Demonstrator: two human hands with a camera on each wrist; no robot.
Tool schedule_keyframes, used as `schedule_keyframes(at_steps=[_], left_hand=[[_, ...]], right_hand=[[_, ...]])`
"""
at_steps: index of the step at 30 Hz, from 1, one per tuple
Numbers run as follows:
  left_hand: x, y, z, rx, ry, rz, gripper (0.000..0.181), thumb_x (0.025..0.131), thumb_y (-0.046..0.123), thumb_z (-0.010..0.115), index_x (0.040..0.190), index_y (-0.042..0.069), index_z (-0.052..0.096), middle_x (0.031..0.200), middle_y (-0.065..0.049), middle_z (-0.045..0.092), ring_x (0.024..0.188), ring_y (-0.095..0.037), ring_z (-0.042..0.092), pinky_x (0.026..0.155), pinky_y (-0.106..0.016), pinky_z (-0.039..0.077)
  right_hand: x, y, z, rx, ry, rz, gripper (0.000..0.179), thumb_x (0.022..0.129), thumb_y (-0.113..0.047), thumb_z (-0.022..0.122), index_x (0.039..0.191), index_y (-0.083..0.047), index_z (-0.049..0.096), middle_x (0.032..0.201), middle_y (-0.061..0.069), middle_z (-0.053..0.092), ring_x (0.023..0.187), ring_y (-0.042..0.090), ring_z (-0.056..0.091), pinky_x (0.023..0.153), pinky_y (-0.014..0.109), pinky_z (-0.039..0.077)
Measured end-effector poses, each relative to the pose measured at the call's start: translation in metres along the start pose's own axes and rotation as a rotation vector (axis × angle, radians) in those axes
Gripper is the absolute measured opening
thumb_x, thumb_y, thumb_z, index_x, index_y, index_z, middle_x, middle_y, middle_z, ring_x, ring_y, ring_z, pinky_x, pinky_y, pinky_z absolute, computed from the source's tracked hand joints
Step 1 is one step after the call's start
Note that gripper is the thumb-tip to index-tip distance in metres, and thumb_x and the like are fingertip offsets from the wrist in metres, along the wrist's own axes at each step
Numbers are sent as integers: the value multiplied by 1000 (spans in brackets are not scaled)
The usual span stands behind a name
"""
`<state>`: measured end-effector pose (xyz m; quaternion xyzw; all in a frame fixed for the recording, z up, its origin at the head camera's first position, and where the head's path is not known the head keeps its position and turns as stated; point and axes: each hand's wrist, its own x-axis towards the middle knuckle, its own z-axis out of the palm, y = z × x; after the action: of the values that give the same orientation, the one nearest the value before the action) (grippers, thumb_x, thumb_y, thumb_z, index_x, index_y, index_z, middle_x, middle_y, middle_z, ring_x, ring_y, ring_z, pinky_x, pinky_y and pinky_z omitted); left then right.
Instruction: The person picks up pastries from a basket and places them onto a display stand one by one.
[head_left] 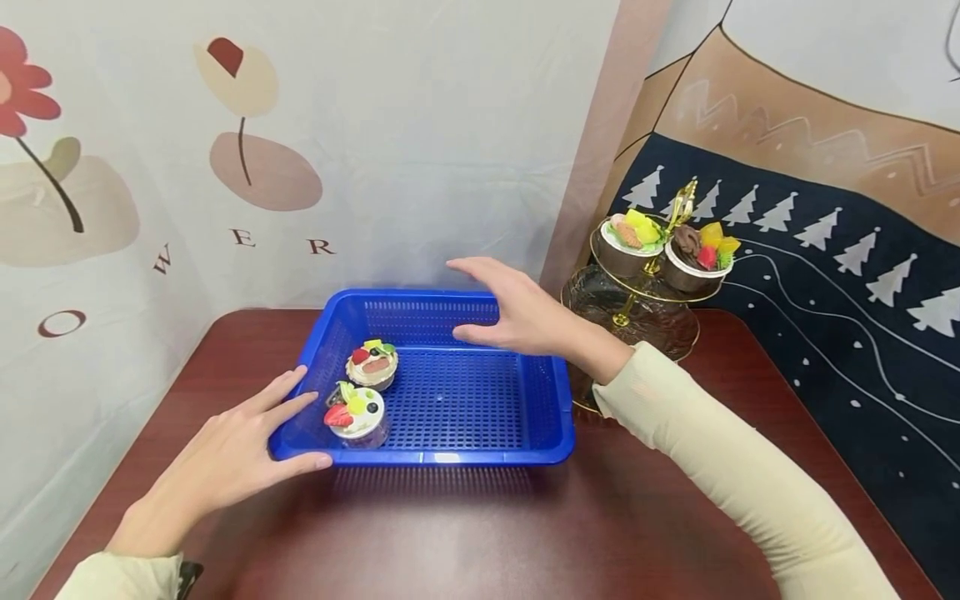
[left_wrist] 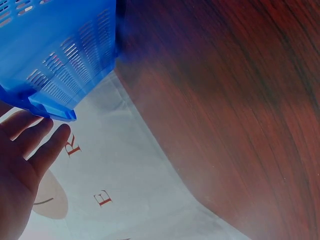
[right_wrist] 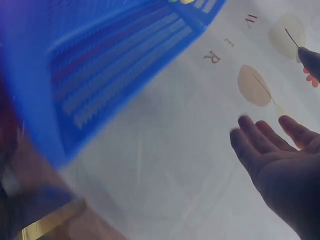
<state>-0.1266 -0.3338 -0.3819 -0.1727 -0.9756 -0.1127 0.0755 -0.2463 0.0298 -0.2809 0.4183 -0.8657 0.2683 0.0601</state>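
A blue plastic basket [head_left: 450,457] with slotted walls stands on the table. Inside, at its left end, are two fruit-topped toy cakes: one cake [head_left: 358,414] in a clear cup at the front, another cake [head_left: 372,365] just behind it. My left hand [head_left: 225,454] touches the basket's left rim with spread, fairly straight fingers; in the left wrist view its fingertips meet the rim. Over the basket's right part hovers my right hand [head_left: 525,312], fingers extended, thumb apart, nothing held. The right wrist view shows the same hand [right_wrist: 280,160] apart from the basket wall.
At the right rear stands a tiered stand [head_left: 622,319] with gold rims. Its top tier carries a cake with yellow fruit [head_left: 632,240] and a chocolate-topped cake [head_left: 699,257]. A patterned wall cloth [head_left: 420,167] hangs behind the reddish-brown table [head_left: 480,533].
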Motion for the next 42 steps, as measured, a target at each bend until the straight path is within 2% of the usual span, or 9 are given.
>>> schedule_keyframes(at_steps=[5,9,14,21,24,29,31,36,42], left_hand=[[1,0,0,27,-3,12,91,74,74,69,136,8,62,155,-13,39,126,-43,53,83,-62,51],[0,0,0,35,-11,10,92,74,75,69,136,7,62,155,-14,40,125,-43,54,83,-62,51],[1,-1,1,31,-5,13,91,74,75,69,135,8,62,155,-14,40,123,-43,55,83,-61,52],[0,-2,4,17,14,23,89,74,73,70,135,9,63,155,-13,41,121,-42,57,82,-60,52],[0,-2,4,11,17,23,89,74,73,70,135,9,63,155,-12,41,122,-42,57,83,-60,52],[0,-2,4,3,25,26,89,74,73,71,135,8,63,154,-12,41,122,-41,56,82,-60,52],[1,-2,4,1,26,26,89,74,73,71,135,8,63,154,-12,41,122,-41,56,82,-60,52],[1,-3,5,-5,28,25,89,74,73,71,135,9,62,155,-11,41,124,-41,55,83,-60,52],[1,-4,5,-7,34,27,89,74,73,71,135,9,63,155,-11,41,123,-41,56,83,-59,52]], right_hand=[[14,-3,18,157,-73,41,81,84,-33,81,151,-12,41,151,7,46,129,21,53,106,41,42],[23,-7,36,229,-203,78,83,83,-33,82,151,-13,40,150,5,48,130,21,54,106,39,43],[31,-14,61,226,-356,101,83,81,-32,84,150,-11,42,150,6,48,130,21,53,106,36,44],[39,-22,94,193,-482,83,83,81,-33,84,150,-11,43,149,5,50,127,16,55,103,31,45],[41,-24,107,202,-512,73,81,82,-29,84,149,-11,44,148,4,51,128,18,55,106,32,42],[45,-30,126,200,-556,76,84,80,-26,86,150,-7,42,152,5,47,125,16,58,105,25,42],[47,-32,132,155,-566,60,86,80,-29,86,150,-6,42,152,5,46,129,14,53,106,21,39],[52,-33,143,47,-571,30,88,79,-35,86,150,-7,43,152,5,45,140,15,40,112,22,30],[57,-31,152,17,-584,30,88,78,-36,87,150,-9,44,150,4,47,137,14,42,111,22,30]])
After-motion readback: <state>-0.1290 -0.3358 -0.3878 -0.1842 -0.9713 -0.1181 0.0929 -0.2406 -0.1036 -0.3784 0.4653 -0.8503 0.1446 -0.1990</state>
